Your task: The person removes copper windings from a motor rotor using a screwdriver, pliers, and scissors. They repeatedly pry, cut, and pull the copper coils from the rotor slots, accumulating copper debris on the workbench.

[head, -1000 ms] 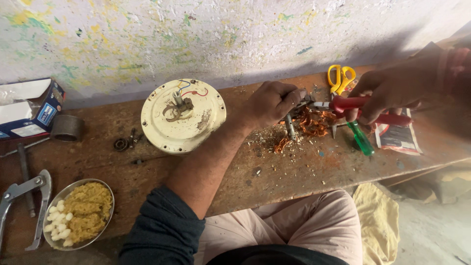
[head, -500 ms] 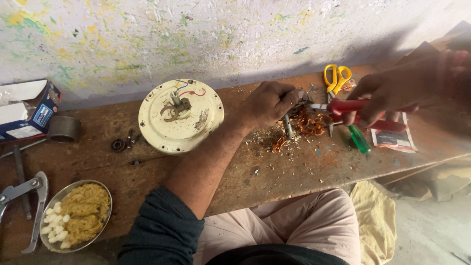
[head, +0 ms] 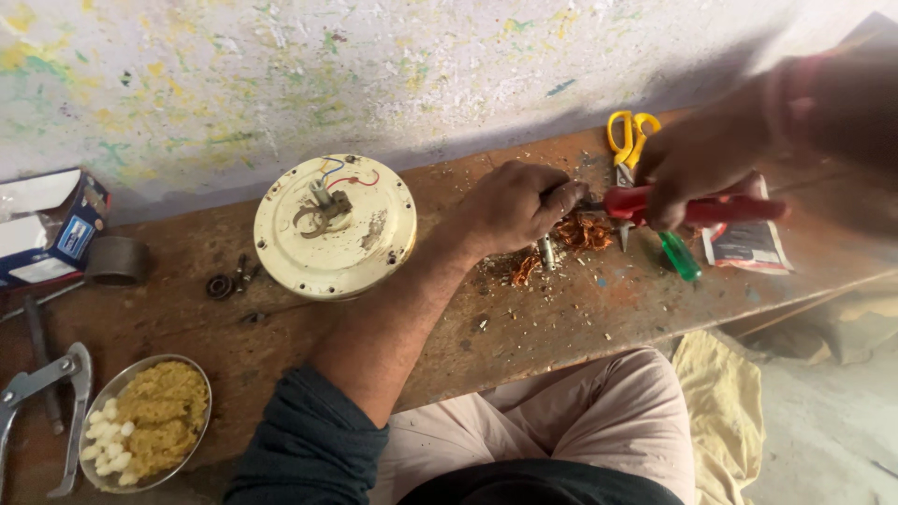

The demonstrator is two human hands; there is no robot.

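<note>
Left hand (head: 510,208) pinching copper wire (head: 582,231), right hand (head: 697,168) (blurred) gripping red-handled pliers (head: 692,206) alongside.

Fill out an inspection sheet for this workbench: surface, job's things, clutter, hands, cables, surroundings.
Surface: worn brown wooden bench, littered with chips and debris.
Job's things: red-handled pliers over a tangle of copper wire; small metal shaft below the left hand.
Clutter: round cream motor housing, yellow-handled scissors, green-handled screwdriver, steel plate of yellow food, grey metal puller tool, blue-and-white carton, tape roll, printed packet.
Hands: left hand closed at the pliers' tip; right hand grips the handles, blurred.
Cables: short blue and red leads on the housing.
Surroundings: paint-flecked wall; yellow cloth.
</note>
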